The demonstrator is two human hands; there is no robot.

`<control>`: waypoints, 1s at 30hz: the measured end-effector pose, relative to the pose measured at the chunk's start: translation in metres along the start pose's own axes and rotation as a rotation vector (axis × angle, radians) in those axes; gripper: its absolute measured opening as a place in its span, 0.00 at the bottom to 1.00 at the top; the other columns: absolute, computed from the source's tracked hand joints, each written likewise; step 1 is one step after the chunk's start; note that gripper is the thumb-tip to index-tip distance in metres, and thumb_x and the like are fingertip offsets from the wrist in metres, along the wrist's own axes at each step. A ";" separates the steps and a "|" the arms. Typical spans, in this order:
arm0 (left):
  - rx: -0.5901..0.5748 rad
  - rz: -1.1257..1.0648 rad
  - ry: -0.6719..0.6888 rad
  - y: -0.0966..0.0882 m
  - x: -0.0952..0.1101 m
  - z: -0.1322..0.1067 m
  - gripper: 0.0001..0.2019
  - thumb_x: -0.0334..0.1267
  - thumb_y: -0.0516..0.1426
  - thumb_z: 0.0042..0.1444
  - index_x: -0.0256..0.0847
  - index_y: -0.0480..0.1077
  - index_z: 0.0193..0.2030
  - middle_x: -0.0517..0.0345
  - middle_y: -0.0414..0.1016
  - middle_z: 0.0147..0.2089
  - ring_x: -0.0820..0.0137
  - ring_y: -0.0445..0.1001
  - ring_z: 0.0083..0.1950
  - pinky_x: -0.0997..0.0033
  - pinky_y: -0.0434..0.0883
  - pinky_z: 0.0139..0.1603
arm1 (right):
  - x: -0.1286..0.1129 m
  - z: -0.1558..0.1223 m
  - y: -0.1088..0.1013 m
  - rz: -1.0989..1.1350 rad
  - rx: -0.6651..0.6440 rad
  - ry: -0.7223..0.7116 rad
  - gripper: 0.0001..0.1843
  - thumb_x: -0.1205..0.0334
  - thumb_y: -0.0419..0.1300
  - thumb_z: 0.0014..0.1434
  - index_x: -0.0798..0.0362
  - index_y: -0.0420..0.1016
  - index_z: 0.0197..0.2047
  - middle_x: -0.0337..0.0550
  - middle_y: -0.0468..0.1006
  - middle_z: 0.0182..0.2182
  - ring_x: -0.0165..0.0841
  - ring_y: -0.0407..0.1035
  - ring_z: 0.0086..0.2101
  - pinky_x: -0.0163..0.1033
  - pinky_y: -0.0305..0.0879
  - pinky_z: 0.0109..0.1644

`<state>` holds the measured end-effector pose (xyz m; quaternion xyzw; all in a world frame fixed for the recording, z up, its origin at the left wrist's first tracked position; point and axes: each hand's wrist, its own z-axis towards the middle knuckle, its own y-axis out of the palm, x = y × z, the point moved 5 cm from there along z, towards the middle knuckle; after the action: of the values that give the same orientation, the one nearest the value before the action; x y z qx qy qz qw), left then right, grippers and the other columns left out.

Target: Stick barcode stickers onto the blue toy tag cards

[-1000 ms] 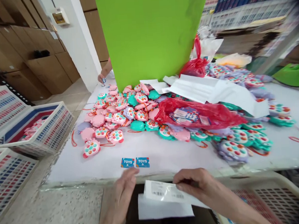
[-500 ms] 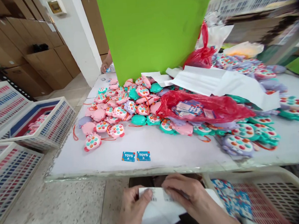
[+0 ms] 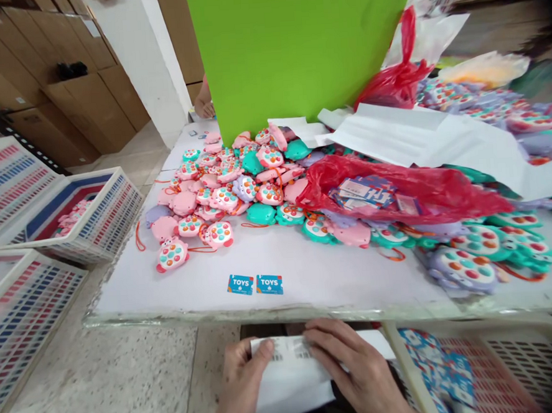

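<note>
Below the table's near edge, both my hands are on a stack of clear plastic bags [image 3: 290, 374] with barcode labels. My left hand [image 3: 240, 380] grips the stack's left edge, thumb on top. My right hand [image 3: 354, 367] lies over the right side, fingers pressed on the top bag near the barcode. Two blue "TOYS" cards [image 3: 255, 284] lie side by side on the white table [image 3: 308, 273], just beyond my hands. Behind them spreads a heap of pink, teal and purple toy phones [image 3: 219, 197].
A red plastic bag [image 3: 396, 190] of cards lies on the toys, under white paper sheets [image 3: 440, 137]. A green board [image 3: 289, 43] stands at the back. Baskets [image 3: 75, 219] stand on the left floor, another basket [image 3: 478, 375] at lower right. Another person's hand [image 3: 203, 105] shows far back.
My left hand came back from the table edge near the cards onto the bag stack. Both hands drew the stack closer, and the view tilted slightly down and left.
</note>
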<state>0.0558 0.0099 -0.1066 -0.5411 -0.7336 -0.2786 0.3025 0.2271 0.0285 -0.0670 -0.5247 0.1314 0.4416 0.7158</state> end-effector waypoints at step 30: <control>-0.439 1.185 1.304 0.006 0.044 0.043 0.12 0.22 0.47 0.50 0.37 0.64 0.39 0.52 0.72 0.46 0.63 0.67 0.46 0.63 0.70 0.47 | 0.060 0.110 0.062 0.077 -0.472 0.160 0.09 0.75 0.51 0.57 0.53 0.65 0.29 0.46 0.70 0.37 0.35 0.64 0.40 0.43 0.63 0.45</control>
<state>0.0457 0.0703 -0.1016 -0.6103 0.0515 -0.4619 0.6415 0.1838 0.1574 -0.1002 -0.7053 0.1007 0.4441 0.5432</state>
